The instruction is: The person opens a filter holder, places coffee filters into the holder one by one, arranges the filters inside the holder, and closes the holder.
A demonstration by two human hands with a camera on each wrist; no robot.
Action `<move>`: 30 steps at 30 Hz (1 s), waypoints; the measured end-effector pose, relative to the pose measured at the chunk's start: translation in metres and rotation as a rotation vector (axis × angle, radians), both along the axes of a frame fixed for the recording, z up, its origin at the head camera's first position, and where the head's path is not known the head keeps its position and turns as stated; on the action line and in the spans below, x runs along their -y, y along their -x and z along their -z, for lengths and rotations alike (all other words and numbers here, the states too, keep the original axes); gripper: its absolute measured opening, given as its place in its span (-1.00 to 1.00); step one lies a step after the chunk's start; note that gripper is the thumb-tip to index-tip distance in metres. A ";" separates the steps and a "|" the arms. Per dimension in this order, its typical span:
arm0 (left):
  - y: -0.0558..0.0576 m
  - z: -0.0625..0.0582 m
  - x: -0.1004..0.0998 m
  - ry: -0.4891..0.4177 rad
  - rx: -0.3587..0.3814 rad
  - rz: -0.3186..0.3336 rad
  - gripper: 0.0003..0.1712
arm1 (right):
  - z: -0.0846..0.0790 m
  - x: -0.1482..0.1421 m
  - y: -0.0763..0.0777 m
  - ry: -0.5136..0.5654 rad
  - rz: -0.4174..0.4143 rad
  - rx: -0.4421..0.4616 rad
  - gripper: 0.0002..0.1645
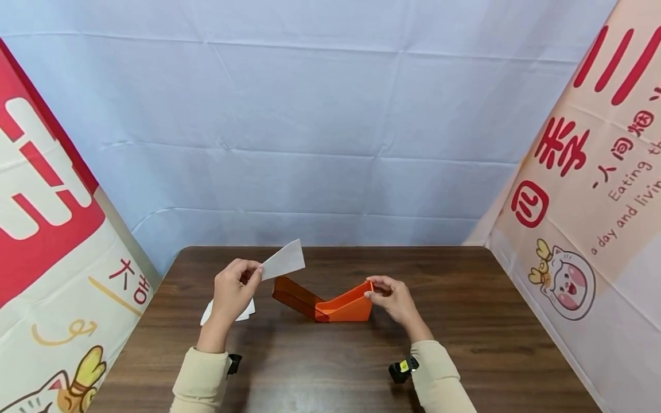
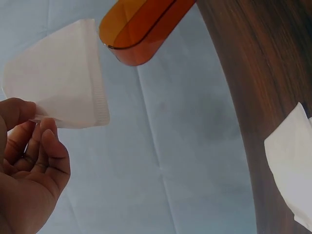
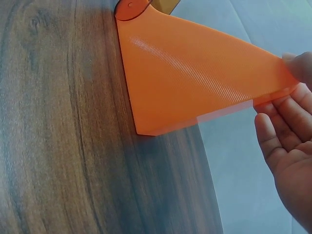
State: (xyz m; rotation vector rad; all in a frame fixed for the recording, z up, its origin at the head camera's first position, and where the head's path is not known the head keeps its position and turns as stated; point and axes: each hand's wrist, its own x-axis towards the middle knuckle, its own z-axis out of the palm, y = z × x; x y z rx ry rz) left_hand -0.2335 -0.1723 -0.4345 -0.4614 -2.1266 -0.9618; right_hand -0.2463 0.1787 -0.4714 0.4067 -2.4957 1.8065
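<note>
My left hand pinches a white cone-shaped paper coffee filter between thumb and fingers, raised above the table. A crimped seam runs along one side of the filter in the left wrist view. My right hand grips the tall end of an orange plastic filter box, which stands on the table. The box's clear amber lid is swung up on its hinge, leaning left. More white filters lie on the table, partly hidden behind my left hand and forearm.
The dark wood table ends at a far edge before a pale blue cloth backdrop. Printed banners hang at the left and right. Black devices sit at both wrists.
</note>
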 end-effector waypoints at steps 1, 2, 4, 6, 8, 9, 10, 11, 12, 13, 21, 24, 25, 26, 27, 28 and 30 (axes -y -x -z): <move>0.000 0.000 -0.001 0.000 0.005 0.004 -0.98 | 0.000 0.000 0.000 0.001 0.003 0.001 -0.58; 0.000 -0.001 -0.003 -0.001 0.009 0.009 -0.97 | 0.000 0.000 0.000 0.003 0.007 0.001 -0.58; 0.000 -0.002 -0.006 -0.002 0.015 0.017 -0.95 | -0.001 0.000 0.000 0.005 0.012 -0.001 -0.58; 0.001 -0.002 -0.007 0.000 0.027 0.024 -0.96 | -0.001 0.000 0.000 0.006 0.015 0.001 -0.58; 0.000 -0.001 -0.008 0.003 0.037 0.032 -0.97 | 0.000 0.001 0.000 0.005 0.018 0.008 -0.59; 0.000 0.000 -0.009 0.004 0.042 0.036 -0.96 | 0.000 0.001 -0.001 0.004 0.020 0.011 -0.59; 0.000 0.001 -0.009 0.005 0.045 0.039 -0.95 | 0.000 0.001 -0.002 0.005 0.021 0.013 -0.59; 0.000 0.002 -0.009 0.006 0.047 0.041 -0.96 | 0.000 0.001 -0.002 0.005 0.022 0.015 -0.59; 0.000 0.002 -0.009 0.006 0.047 0.044 -0.95 | 0.001 0.001 -0.002 0.006 0.023 0.016 -0.59; 0.000 0.003 -0.010 0.004 0.046 0.047 -0.95 | 0.001 0.001 -0.003 0.006 0.025 0.015 -0.59; 0.003 0.002 -0.012 -0.002 0.012 0.075 -0.95 | 0.002 0.001 -0.002 -0.007 0.013 0.005 -0.59; 0.003 0.002 -0.017 -0.012 -0.004 0.095 -0.89 | 0.001 0.001 -0.003 -0.002 0.023 0.007 -0.59; 0.003 0.002 -0.018 -0.016 -0.007 0.103 -0.88 | 0.001 0.000 -0.003 -0.003 0.024 0.006 -0.59; 0.003 0.003 -0.020 -0.022 -0.010 0.113 -0.87 | 0.001 0.000 -0.003 -0.002 0.023 0.004 -0.59; 0.003 0.003 -0.022 -0.027 -0.013 0.121 -0.87 | 0.000 0.000 -0.003 -0.002 0.022 0.003 -0.59; 0.004 0.003 -0.024 -0.032 -0.014 0.131 -0.86 | 0.000 0.000 -0.003 -0.001 0.020 0.000 -0.59; 0.004 0.004 -0.027 -0.041 -0.017 0.143 -0.86 | 0.000 0.001 -0.002 -0.001 0.009 -0.011 -0.59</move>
